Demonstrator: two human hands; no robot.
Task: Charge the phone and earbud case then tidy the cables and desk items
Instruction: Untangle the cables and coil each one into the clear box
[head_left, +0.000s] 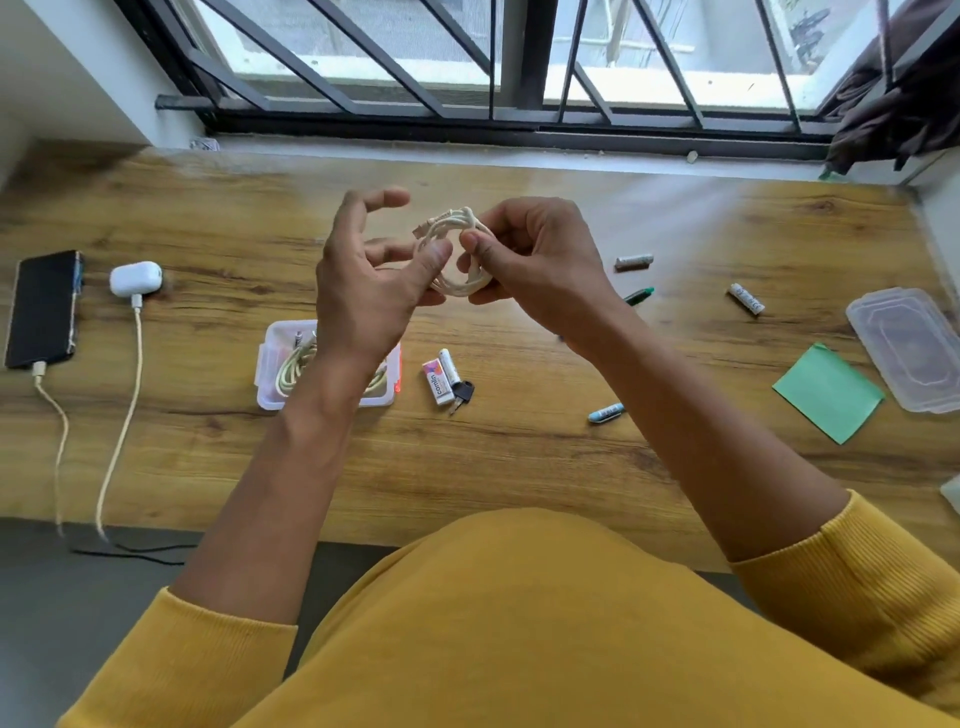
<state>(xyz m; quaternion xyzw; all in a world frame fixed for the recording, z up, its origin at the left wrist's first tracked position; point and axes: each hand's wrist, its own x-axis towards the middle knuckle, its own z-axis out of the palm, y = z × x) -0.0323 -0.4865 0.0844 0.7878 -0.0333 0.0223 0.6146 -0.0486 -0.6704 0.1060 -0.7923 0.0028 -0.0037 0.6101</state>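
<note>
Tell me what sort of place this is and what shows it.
Probably a home desk by a window. A wooden desk runs along a barred window, a phone and earbud case charge on it, and batteries and a sticky pad lie about.

A home: wooden desk beneath a barred window.
</note>
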